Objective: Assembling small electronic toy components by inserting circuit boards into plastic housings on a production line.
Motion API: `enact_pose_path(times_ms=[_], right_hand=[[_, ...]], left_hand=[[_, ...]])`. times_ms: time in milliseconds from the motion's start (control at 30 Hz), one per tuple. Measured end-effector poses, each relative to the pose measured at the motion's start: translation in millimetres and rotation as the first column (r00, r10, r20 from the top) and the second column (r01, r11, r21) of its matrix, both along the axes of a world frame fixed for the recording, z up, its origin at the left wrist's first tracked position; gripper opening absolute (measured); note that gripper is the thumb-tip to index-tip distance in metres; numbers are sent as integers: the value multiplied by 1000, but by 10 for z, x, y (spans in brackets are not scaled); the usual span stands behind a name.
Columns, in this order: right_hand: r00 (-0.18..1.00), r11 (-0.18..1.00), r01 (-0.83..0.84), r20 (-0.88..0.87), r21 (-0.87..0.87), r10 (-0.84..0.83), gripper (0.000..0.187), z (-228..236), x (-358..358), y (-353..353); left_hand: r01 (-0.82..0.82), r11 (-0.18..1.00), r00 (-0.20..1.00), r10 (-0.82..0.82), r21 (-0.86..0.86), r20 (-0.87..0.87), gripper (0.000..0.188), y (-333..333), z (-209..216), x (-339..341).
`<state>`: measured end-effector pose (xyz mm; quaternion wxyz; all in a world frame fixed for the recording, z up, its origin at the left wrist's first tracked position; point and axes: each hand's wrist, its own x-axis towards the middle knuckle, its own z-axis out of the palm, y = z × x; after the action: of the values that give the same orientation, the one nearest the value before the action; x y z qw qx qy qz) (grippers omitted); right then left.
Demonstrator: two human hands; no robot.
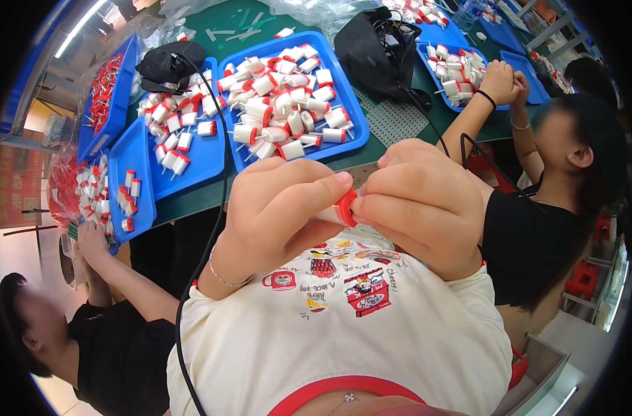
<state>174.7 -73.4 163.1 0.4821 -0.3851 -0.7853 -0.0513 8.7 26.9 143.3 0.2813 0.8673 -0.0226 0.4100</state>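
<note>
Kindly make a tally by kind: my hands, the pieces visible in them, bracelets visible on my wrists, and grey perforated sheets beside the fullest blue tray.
Hands: 2 (left hand, right hand)
Red-and-white piece: 1
Silver bracelet: 1
Grey perforated sheet: 1
Total: 5

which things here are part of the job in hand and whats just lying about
In the job:
- white plastic piece with red end, held in the left hand, right hand at its red end
- heaped matching pieces
- large blue plastic tray

Seemingly lying about:
- black fabric cap
- black fabric bundle
</note>
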Motion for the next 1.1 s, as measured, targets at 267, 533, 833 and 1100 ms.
enact_pose_path(times_ms=[267,533,833,1100], right_hand=[[968,993,-6,-251,-120,-24,21,-51,-83,19],[971,991,-71,-233,-114,43,22,-96,-55,38],[966,983,-80,-255,-164,36,27,-66,-43,31],[878,926,-234,-474,-296,70,23,-126,-65,15]], left_hand=[[-70,993,982,85,-93,171,38,-43,-132,94],[11,987,995,6,-162,103,34,-20,-150,118],[10,968,992,22,-250,122,38,-41,-190,124],[133,977,991,-137,-166,-10,55,12,-221,47]])
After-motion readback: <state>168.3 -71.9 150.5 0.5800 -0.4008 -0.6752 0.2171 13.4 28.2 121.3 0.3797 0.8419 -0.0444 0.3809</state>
